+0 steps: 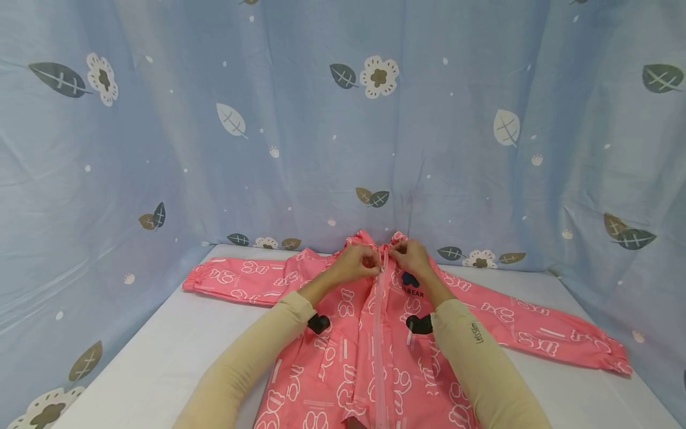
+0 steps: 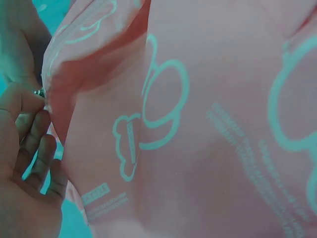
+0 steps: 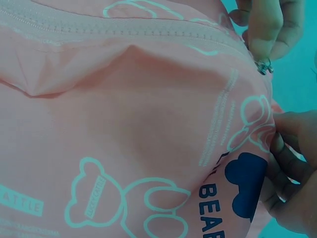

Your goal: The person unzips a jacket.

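A pink jacket (image 1: 343, 357) with white bear outlines lies front up, its sleeves spread to both sides. Its front zipper (image 1: 379, 345) runs down the middle, closed below the collar. Near the top, my left hand (image 1: 360, 263) pinches the metal zipper pull (image 3: 264, 67) between thumb and fingertip. The left wrist view shows that hand (image 2: 29, 158) with its other fingers loosely bent beside the fabric. Across the zipper, my right hand (image 1: 411, 257) grips the jacket's front just below the collar, above the dark bear logo (image 3: 246, 183). Fabric partly hides its fingertips (image 3: 277, 144).
The jacket lies on a white-covered table (image 1: 145, 339). A blue curtain (image 1: 300, 149) with leaves and flowers stands close behind the collar and along both sides. One sleeve (image 1: 236, 280) reaches left, the other sleeve (image 1: 557, 333) right toward the curtain.
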`<state>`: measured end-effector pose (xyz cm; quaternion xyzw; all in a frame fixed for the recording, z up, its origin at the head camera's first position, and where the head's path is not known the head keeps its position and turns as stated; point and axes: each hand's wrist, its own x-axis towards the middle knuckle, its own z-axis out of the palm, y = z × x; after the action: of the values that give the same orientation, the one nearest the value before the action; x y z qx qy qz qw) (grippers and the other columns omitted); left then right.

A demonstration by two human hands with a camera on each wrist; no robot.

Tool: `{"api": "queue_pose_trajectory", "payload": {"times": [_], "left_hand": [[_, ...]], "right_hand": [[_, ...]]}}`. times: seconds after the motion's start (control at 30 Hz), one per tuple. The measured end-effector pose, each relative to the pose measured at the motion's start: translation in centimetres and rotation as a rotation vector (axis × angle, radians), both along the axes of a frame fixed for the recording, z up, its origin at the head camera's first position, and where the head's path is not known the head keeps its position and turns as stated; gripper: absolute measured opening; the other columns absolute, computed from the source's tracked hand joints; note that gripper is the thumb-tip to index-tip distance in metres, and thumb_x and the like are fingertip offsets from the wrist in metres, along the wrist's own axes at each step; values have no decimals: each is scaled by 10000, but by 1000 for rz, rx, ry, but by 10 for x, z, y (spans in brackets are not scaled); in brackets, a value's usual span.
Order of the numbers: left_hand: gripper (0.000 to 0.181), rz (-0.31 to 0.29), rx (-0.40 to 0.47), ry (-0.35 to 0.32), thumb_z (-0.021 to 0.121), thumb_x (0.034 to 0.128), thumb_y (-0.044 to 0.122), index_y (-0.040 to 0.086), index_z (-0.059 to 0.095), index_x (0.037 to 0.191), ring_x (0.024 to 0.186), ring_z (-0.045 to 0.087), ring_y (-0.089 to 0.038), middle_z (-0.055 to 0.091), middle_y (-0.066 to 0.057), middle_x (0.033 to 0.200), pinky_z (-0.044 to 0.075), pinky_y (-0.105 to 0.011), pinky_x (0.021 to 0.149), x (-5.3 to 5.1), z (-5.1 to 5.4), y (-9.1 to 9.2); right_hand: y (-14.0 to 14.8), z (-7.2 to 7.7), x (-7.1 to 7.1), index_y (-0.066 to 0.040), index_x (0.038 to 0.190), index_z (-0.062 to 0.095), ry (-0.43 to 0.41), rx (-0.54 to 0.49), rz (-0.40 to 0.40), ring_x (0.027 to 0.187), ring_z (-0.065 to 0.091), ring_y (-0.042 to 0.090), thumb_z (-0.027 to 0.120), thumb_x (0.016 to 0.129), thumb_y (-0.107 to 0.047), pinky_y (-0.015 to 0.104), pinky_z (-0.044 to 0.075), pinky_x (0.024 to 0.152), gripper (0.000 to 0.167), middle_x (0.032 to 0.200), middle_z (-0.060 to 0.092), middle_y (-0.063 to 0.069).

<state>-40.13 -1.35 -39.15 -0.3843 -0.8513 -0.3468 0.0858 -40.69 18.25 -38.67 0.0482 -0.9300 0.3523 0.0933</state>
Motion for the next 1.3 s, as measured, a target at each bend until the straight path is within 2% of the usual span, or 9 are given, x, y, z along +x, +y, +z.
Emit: {"api": "queue_pose_trajectory", "payload": {"times": [0.2,0.37,0.6,0.83,1.07,1.3], "left_hand": [[45,-34,-10,-6,713,843,100,85,747,870,717,590,-65,715,-12,782,487,-176,684,4,-2,0],[37,-41,-40,1,723,827,90,94,745,856,716,593,-44,710,1,775,482,-155,685,6,-3,0],[67,-79,-47,61,730,790,61,123,744,813,715,611,-51,716,1,764,499,-167,683,10,-6,-2],[49,-77,-75,16,733,806,89,113,757,842,726,612,-26,728,11,795,505,-159,699,16,-6,-3],[53,-113,-91,16,735,839,136,88,754,833,722,608,-54,720,-1,785,504,-169,691,24,-4,-4],[59,-114,-91,-11,749,838,156,97,754,839,720,603,-38,711,11,793,497,-159,693,29,-7,-7]], "right_hand": [[2,-2,0,-17,1081,724,-8,-18,-5,939,642,292,634,941,-220,345,514,750,262,1055,709,176],[2,-2,1,-13,1089,721,-9,-31,-12,919,639,274,637,940,-223,326,513,738,271,1056,708,177],[2,-3,0,-14,1078,724,-4,-30,-14,882,633,257,640,941,-232,304,499,711,271,1033,713,170],[4,-4,-1,-20,1081,726,-1,-24,-9,918,643,275,637,942,-241,328,510,735,276,1046,714,170],[5,-3,0,-22,1096,719,-15,-27,-9,931,644,279,633,947,-241,342,520,749,279,1063,708,172],[3,-3,1,-29,1093,722,-22,-28,-14,938,638,275,642,939,-241,364,520,786,274,1065,708,164]]}}
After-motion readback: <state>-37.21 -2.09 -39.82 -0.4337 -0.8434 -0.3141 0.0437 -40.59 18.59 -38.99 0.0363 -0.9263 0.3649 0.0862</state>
